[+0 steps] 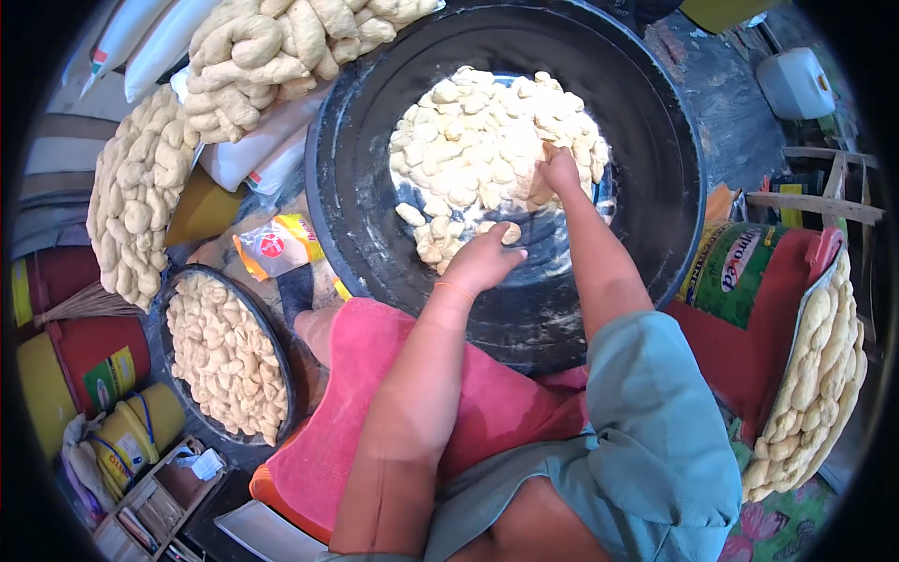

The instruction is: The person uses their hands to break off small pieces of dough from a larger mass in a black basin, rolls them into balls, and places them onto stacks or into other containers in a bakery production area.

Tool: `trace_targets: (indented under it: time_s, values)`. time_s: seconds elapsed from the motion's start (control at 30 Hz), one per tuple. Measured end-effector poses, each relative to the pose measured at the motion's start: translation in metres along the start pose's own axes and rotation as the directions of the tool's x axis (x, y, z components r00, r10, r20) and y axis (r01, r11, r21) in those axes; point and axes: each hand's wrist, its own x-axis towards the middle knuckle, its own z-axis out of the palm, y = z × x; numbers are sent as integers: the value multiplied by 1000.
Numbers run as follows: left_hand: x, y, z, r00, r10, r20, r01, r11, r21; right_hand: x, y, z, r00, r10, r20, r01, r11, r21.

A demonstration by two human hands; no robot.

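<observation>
A large black round basin stands before me, with a heap of pale, flour-dusted dough pieces at its bottom. My left hand is over the near side of the heap, its fingers and thumb curled about a small piece of dough. A thin band circles that wrist. At the heap's right side my right hand reaches down among the pieces. Its fingertips are sunk in the dough, so what they hold is hidden. A bare floury patch of basin floor shows between the hands.
A smaller dark tub of dough pieces sits at the left. Dough-covered trays stand at upper left, another tray at right against a red bucket. A plastic packet lies beside the basin; a white jerrycan stands far right.
</observation>
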Motion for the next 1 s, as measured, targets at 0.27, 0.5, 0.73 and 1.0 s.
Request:
trace_targets:
  time_s: [0.27, 0.5, 0.73, 1.0]
  values:
    - [0, -1, 0, 999, 40, -30, -41, 999, -27, 26, 18, -5, 990, 68, 121, -98, 959, 267]
    - [3, 4, 0, 999, 43, -32, -43, 999, 17, -33, 32, -18, 962, 55, -268, 67, 902, 426]
    - [-6, -4, -4, 998, -4, -63, 5, 1000, 6, -46, 2, -53, 924, 25, 381, -299, 668, 681]
    - [5, -1, -1, 998, 43, -50, -44, 999, -12, -36, 26, 39, 966, 24, -258, -71, 982, -173]
